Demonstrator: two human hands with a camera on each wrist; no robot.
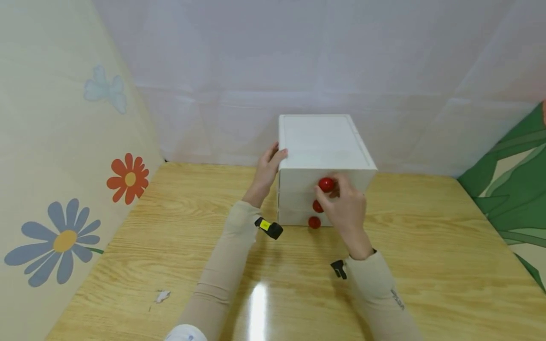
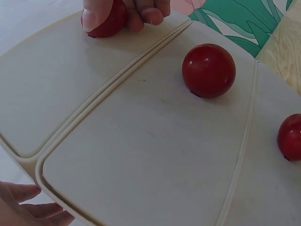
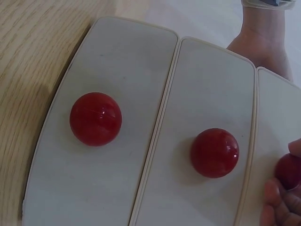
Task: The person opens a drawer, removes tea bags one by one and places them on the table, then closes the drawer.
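A small white drawer cabinet (image 1: 320, 142) stands on the wooden table, its three drawer fronts flush, one above another. Each front carries a round red knob; the middle knob (image 2: 209, 70) and the bottom knob (image 3: 95, 118) are untouched. With thumb and fingers my right hand (image 1: 349, 208) pinches the top knob (image 1: 326, 184). My left hand (image 1: 265, 173) lies against the cabinet's left side, a fingertip over the top edge. In the left wrist view, the left fingers (image 2: 40, 209) extend along the cabinet's edge beside the drawer fronts.
Behind the cabinet hangs a pale cloth (image 1: 239, 61). A flower-decorated panel (image 1: 51, 166) borders the table (image 1: 192, 203) on the left, and green leaf patterns (image 1: 516, 189) show at the right. A small white scrap (image 1: 162, 296) lies on the table's near left.
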